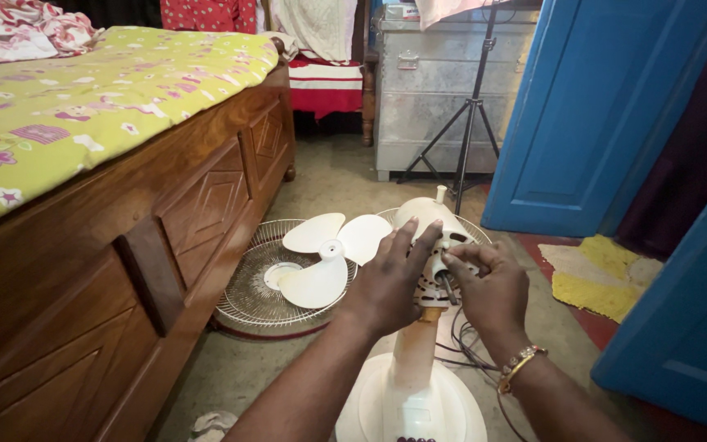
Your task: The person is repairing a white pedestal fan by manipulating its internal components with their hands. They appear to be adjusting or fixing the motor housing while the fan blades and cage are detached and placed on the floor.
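**fanfixer:** So what are the hands doing here?

**dustyblades:** Left hand (388, 282) is lying spread against the near-left side of the white fan motor housing (429, 218), fingers stretched up over it. Right hand (488, 286) is curling in from the right, fingertips pinching at the small shaft (445, 282) sticking out of the motor's front. There's a gold bangle (520, 363) sitting on that wrist.

**fanfixer:** And where's the fan itself sitting?

**dustyblades:** It's standing on the floor right in front, white base (411, 405) nearest, neck going up to the motor. The white three-blade propeller (329, 255) is lying off to the left on a wire grille (259, 282), just beside the wooden bed (124, 237). Farther off, a black tripod (470, 115) is standing before a metal trunk (431, 90), blue door (607, 106) on the right.
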